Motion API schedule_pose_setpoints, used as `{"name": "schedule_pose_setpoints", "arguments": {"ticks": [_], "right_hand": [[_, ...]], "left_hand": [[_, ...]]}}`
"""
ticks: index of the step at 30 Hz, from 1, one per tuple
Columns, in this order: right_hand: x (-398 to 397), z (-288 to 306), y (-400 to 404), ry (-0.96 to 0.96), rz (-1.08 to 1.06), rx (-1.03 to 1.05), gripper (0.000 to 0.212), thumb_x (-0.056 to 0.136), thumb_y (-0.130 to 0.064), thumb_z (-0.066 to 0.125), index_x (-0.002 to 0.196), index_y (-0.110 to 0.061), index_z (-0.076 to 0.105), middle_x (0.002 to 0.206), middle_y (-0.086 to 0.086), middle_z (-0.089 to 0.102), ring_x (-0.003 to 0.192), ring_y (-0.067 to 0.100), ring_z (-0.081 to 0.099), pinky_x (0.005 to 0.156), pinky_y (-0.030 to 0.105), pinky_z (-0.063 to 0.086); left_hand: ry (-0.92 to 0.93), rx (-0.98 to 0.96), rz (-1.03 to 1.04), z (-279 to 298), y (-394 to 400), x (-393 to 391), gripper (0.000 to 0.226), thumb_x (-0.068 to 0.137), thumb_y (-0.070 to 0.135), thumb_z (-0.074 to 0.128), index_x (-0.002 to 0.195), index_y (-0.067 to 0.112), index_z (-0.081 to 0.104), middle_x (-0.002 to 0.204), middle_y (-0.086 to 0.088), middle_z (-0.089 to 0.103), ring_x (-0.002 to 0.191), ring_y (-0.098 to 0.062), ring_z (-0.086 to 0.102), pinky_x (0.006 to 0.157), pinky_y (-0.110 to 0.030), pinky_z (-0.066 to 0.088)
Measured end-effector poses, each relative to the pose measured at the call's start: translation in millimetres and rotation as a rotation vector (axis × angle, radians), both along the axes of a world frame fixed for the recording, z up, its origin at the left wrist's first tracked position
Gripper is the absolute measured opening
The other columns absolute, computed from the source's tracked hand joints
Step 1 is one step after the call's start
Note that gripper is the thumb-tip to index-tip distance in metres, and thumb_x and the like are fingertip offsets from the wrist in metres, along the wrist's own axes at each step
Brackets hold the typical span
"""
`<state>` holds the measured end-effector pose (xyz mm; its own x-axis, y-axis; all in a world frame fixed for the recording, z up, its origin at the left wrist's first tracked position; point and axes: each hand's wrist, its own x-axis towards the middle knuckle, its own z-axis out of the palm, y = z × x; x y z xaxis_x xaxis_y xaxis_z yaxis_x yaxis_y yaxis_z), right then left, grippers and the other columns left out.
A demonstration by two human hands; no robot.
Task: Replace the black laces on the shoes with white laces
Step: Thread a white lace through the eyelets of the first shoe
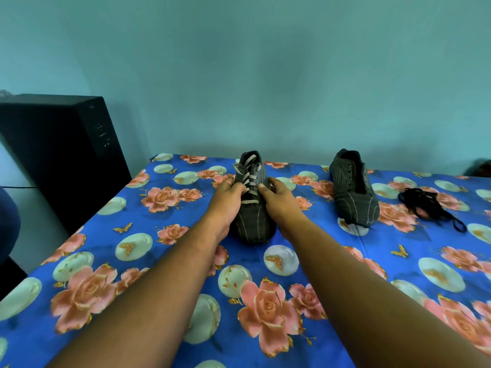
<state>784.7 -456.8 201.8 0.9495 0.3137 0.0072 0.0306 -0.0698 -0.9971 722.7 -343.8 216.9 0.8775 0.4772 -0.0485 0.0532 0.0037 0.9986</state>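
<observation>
Nearest the camera, two bare forearms reach out over the flowered blue surface to the laced shoe, which stands toe toward the person. The left hand grips that shoe's left flank, thumb curled onto the white lace. The right hand grips the right flank the same way, thumb pressed beside the crossings. Whether either thumb actually pinches a strand I cannot tell.

The likely trouble: the rows look uneven, so pulling one crossing hard could leave unequal ends, or tug the lace out of a lower eyelet.

Right of the laced shoe, well apart, the second shoe sits with bare eyelets. Further right lies the black lace pile; no spare white lace shows. Far left of the laced shoe stands a black speaker box.
</observation>
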Motion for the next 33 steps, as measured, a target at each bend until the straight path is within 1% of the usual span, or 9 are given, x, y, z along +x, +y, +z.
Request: {"name": "schedule_pose_setpoints", "arguments": {"ticks": [5,9,12,14,18,21,24,27,33], "right_hand": [[-8,15,-23,-0.069,0.021,-0.021,0.056,0.105,-0.028,0.053,0.156,-0.018,0.033,0.138,-0.007,0.051,0.110,0.006,0.055,0.084,0.014,0.048],[-7,21,-60,-0.179,-0.042,-0.091,0.053,0.104,-0.032,0.054,0.154,-0.020,0.039,0.155,0.001,0.045,0.137,0.015,0.046,0.113,0.036,0.040],[-1,24,-96,-0.272,-0.139,-0.156,0.050,0.103,-0.033,0.056,0.149,-0.018,0.046,0.150,0.001,0.051,0.136,0.015,0.048,0.115,0.039,0.038],[6,25,-122,-0.304,-0.226,-0.179,0.045,0.102,-0.030,0.058,0.144,-0.018,0.052,0.139,0.001,0.060,0.125,0.014,0.057,0.108,0.035,0.043],[21,23,-167,-0.346,-0.434,-0.244,0.034,0.099,-0.030,0.061,0.131,-0.016,0.061,0.121,0.003,0.068,0.109,0.021,0.065,0.094,0.039,0.052],[31,17,-189,-0.326,-0.495,-0.236,0.035,0.100,-0.028,0.060,0.132,-0.015,0.060,0.119,-0.001,0.062,0.112,0.020,0.060,0.088,0.031,0.047],[39,7,-198,-0.189,-0.455,-0.225,0.043,0.103,-0.027,0.055,0.143,-0.013,0.049,0.117,-0.003,0.052,0.107,0.015,0.053,0.083,0.024,0.037],[48,-5,-201,-0.146,-0.415,-0.260,0.046,0.104,-0.027,0.053,0.147,-0.013,0.045,0.118,-0.001,0.055,0.116,0.024,0.057,0.091,0.030,0.041],[52,-6,-200,-0.100,-0.365,-0.216,0.032,0.103,-0.023,0.054,0.133,-0.014,0.059,0.119,0.003,0.070,0.105,0.021,0.066,0.094,0.039,0.055]], "left_hand": [[-0.077,0.193,0.110,12,-18,4,0.058,0.096,0.030,0.053,0.152,0.022,0.042,0.144,-0.001,0.054,0.128,-0.020,0.055,0.107,-0.044,0.047],[-0.173,0.388,0.058,26,-58,10,0.062,0.093,0.037,0.054,0.151,0.017,0.042,0.158,-0.005,0.042,0.143,-0.026,0.041,0.116,-0.049,0.037],[-0.135,0.276,-0.108,28,-95,19,0.069,0.094,0.039,0.057,0.156,0.019,0.035,0.162,-0.004,0.035,0.139,-0.033,0.048,0.102,-0.042,0.053],[-0.083,0.212,-0.195,25,-119,24,0.075,0.090,0.047,0.057,0.157,0.026,0.033,0.161,0.000,0.037,0.128,-0.030,0.058,0.097,-0.038,0.056],[0.033,0.213,-0.256,7,-147,44,0.063,0.095,0.049,0.056,0.152,0.026,0.042,0.152,-0.020,0.046,0.135,-0.043,0.048,0.111,-0.058,0.040],[0.058,0.184,-0.282,2,-158,55,0.060,0.101,0.042,0.054,0.156,0.024,0.037,0.158,-0.008,0.042,0.144,-0.029,0.041,0.114,-0.040,0.036],[0.059,0.188,-0.300,-3,-169,67,0.054,0.105,0.035,0.051,0.154,0.017,0.039,0.153,0.002,0.047,0.139,-0.016,0.044,0.099,-0.019,0.031],[0.082,0.236,-0.328,-7,-179,73,0.037,0.105,0.026,0.052,0.140,0.016,0.054,0.127,0.009,0.060,0.124,-0.015,0.057,0.086,-0.022,0.044],[0.062,0.248,-0.352,-16,-180,83,0.026,0.101,0.015,0.055,0.125,0.015,0.066,0.117,-0.002,0.071,0.106,-0.018,0.067,0.085,-0.027,0.054]]}}
